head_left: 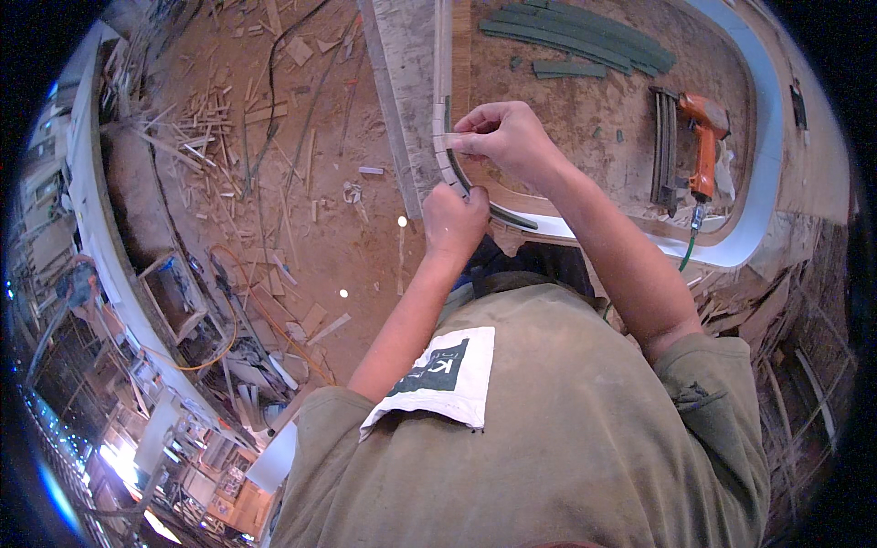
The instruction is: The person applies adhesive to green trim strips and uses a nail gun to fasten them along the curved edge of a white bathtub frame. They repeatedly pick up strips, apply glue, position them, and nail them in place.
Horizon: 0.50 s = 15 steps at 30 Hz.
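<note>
A narrow pale strip (442, 82) runs along the edge of the worktable and bends round a corner, with crosswise lines splitting it into short segments at the bend. My left hand (453, 222) is closed at the bend, its thumb and fingers pressed on the strip. Just above it, my right hand (512, 142) pinches a thin light piece against the strip's edge; the piece is mostly hidden by my fingertips. A dark green strip (513, 218) follows the inside of the curve and sticks out past my left hand.
An orange nail gun (702, 151) with a green hose lies on the brown board at right, inside a curved white band (766, 137). Several flat green strips (575, 36) are stacked at the far side. Wood scraps (210, 132) and cables litter the floor at left.
</note>
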Each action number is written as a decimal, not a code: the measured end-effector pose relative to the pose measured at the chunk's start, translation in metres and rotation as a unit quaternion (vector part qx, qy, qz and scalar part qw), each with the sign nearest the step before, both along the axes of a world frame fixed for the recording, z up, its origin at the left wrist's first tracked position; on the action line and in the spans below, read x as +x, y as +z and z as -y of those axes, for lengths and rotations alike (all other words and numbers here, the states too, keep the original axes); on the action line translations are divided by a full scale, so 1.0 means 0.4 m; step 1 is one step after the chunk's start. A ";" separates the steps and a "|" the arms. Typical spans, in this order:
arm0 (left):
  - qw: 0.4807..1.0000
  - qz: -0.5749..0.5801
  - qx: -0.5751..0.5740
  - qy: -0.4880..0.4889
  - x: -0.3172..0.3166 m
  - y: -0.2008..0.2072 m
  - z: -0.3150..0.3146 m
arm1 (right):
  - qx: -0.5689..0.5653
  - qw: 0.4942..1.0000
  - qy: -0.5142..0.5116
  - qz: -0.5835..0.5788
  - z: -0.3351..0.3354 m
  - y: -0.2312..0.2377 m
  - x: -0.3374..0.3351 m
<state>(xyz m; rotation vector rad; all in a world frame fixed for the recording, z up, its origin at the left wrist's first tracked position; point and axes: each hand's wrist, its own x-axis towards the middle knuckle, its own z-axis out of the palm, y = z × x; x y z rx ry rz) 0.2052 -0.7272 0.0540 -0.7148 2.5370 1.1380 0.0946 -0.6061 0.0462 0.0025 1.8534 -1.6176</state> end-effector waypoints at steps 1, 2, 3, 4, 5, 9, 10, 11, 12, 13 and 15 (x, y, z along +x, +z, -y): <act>1.000 -0.004 -0.002 0.004 -0.002 0.006 -0.002 | -0.006 1.000 0.001 0.004 0.001 -0.001 -0.002; 1.000 -0.008 -0.005 0.008 -0.003 0.014 -0.005 | -0.013 1.000 0.001 0.009 0.000 -0.002 -0.003; 1.000 -0.011 -0.008 0.012 -0.004 0.019 -0.006 | -0.018 1.000 0.001 0.010 -0.003 -0.003 -0.002; 1.000 -0.008 0.001 0.006 -0.002 0.014 -0.004 | -0.023 1.000 0.001 0.010 -0.006 -0.005 -0.001; 1.000 -0.005 0.008 0.000 0.000 0.009 0.002 | -0.030 0.999 0.002 0.010 -0.008 -0.007 -0.004; 1.000 0.007 0.020 -0.020 -0.004 0.016 0.004 | 0.156 0.960 -0.072 -0.219 -0.074 -0.022 -0.014; 1.000 0.005 0.011 -0.027 -0.002 0.014 0.005 | 0.253 0.894 -0.067 -0.362 -0.086 -0.052 -0.007; 1.000 0.002 0.001 -0.030 0.001 0.009 0.006 | 0.269 0.880 -0.048 -0.389 -0.081 -0.040 -0.004; 0.999 -0.001 -0.008 -0.033 0.002 0.007 0.006 | 0.286 0.863 -0.031 -0.416 -0.076 -0.027 -0.004; 0.999 -0.004 -0.005 -0.031 0.003 0.008 0.006 | 0.228 0.915 -0.006 -0.333 -0.063 -0.013 0.005; 0.999 -0.009 0.001 -0.033 -0.003 0.020 0.003 | 0.093 0.989 0.014 -0.114 -0.029 0.022 0.030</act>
